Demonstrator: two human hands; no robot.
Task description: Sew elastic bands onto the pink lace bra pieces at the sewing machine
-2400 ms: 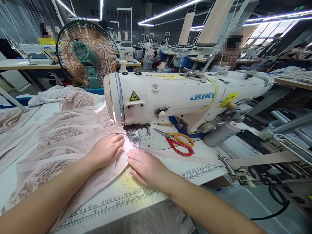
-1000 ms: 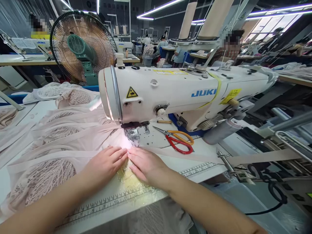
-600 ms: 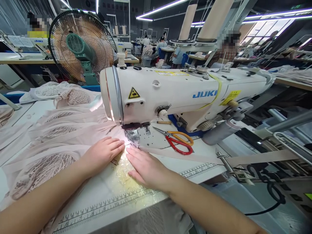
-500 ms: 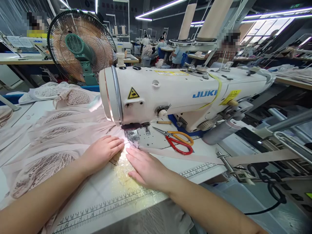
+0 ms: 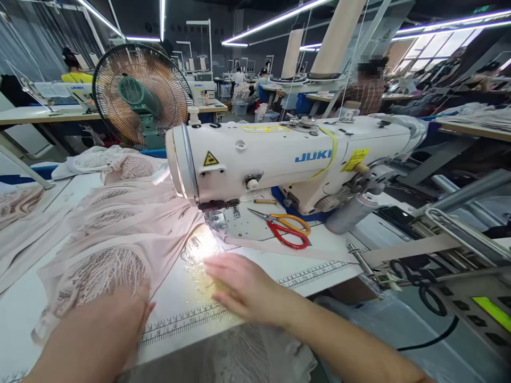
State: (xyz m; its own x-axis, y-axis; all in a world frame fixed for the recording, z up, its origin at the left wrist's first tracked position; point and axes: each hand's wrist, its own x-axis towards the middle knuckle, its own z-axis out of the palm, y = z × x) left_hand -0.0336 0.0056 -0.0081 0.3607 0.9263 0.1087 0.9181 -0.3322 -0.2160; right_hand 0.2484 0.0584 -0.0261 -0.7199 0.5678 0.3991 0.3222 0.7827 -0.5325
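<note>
My left hand (image 5: 106, 322), smeared by motion, is over the lower edge of a pale pink fabric piece with a lace panel (image 5: 106, 271). Its fingertips are unclear, so whether it grips the cloth cannot be told. On the table just in front of the needle area, my right hand (image 5: 243, 284) has its fingers extended and the thumb apart, with nothing visible in it. The white JUKI sewing machine (image 5: 239, 154) stands beyond both hands, its lamp lighting the spot by my right fingertips. A pale elastic band (image 5: 323, 251) runs from the right toward the presser foot.
Scissors (image 5: 289, 229) with red and orange handles lie on the machine bed, near a small brown stick (image 5: 265, 201). A grey thread cone (image 5: 353, 213) is at the right. A metal tape guide (image 5: 367, 266) sits by the table edge. Behind stands a large fan (image 5: 139, 96).
My left hand has moved from beside the needle area down and left onto the lace piece. My right hand has shifted slightly away from the presser foot. The head view has shifted a little.
</note>
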